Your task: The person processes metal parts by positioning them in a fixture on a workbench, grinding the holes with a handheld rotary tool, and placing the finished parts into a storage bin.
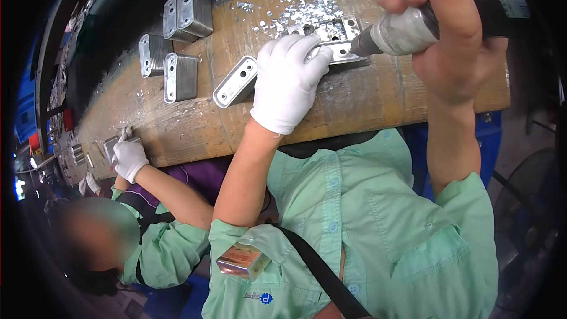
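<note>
My left hand (289, 82), in a white glove, curls its fingers over the near end of a silver metal plate with holes (341, 52), which lies on a metal block fixture (351, 25). My right hand (455, 41), bare, wraps round a thick cylindrical tool covered in pale tape (401, 31). The tool's dark tip touches or nearly touches the plate's right end; its exact kind cannot be made out. Just left of my gloved hand, a stack of oblong metal plates (238, 80) leans on the bench.
Several stacks of oblong metal plates (188, 15) stand at the left back of the brown-covered bench (201, 133). Small shiny discs (307, 1) lie scattered behind the fixture. At far left, a co-worker's gloved hand (130, 156) is on a metal piece.
</note>
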A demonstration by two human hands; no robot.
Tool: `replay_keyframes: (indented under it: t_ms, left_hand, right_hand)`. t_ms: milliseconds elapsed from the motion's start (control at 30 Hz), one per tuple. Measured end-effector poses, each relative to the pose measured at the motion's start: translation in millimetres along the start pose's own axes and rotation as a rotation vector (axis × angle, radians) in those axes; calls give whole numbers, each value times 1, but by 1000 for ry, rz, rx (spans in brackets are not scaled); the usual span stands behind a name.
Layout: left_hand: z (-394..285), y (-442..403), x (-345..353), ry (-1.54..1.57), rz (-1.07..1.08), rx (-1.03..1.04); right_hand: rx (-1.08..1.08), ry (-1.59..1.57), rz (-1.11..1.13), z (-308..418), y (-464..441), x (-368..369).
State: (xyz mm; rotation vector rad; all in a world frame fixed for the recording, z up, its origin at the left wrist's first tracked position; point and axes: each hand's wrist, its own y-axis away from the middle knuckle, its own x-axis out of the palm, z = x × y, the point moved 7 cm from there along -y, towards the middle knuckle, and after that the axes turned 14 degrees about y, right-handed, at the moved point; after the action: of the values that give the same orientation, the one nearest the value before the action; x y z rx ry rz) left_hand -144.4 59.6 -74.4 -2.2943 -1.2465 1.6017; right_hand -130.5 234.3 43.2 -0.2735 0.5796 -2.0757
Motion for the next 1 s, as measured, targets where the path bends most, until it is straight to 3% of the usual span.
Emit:
replay_keyframes:
  t_ms: [333, 500, 800, 1000]
  left_hand:
    - [-1, 6, 6, -13, -43, -1]
    - [-3, 8, 5, 2, -72, -11]
    - [-4, 7, 5, 43, -93, -21]
    - [0, 9, 5, 54, -111, -20]
  right_hand:
    - [7, 22, 5, 5, -10, 19]
    - [-80, 45, 158, -13, -14, 21]
    - [-26, 9, 39, 10, -10, 25]
    - [-99, -13, 99, 13, -8, 26]
